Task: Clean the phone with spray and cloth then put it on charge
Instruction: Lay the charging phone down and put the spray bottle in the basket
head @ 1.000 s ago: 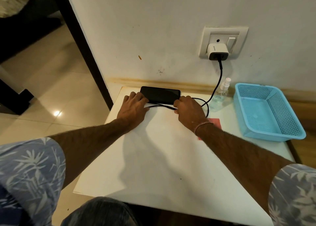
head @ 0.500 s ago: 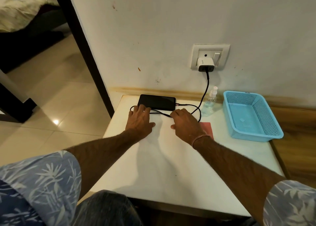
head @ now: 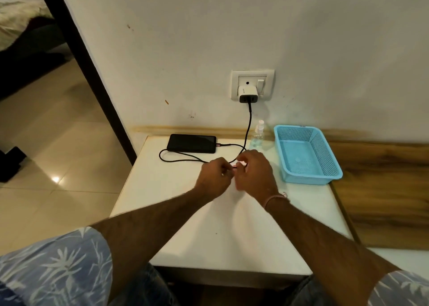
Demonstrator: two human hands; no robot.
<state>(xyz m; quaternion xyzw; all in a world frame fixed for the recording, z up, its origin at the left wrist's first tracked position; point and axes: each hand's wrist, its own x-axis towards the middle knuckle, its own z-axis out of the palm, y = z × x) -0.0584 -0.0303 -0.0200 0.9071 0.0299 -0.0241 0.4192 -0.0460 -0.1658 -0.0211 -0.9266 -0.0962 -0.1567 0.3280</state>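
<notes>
Finishing the charge step, by the look of it: left hand (head: 214, 178) and right hand (head: 254, 174) together over mid surface (head: 162, 185).
Pinching a small pink-red piece (head: 235, 166) with curled fingers of both, likely the cloth; cannot tell exact grip through blur. Noting phone (head: 192, 143) flat at the rear by the wall, cable (head: 248, 124) in its right end, charger (head: 248, 94) in the socket. Keep clear of the cable loop just behind the knuckles; avoid snagging it and tugging the plug out. Lift straight up, park beside spray bottle (head: 258, 136) or in blue basket (head: 311, 180). Check screen for a charging sign: dark at present.
</notes>
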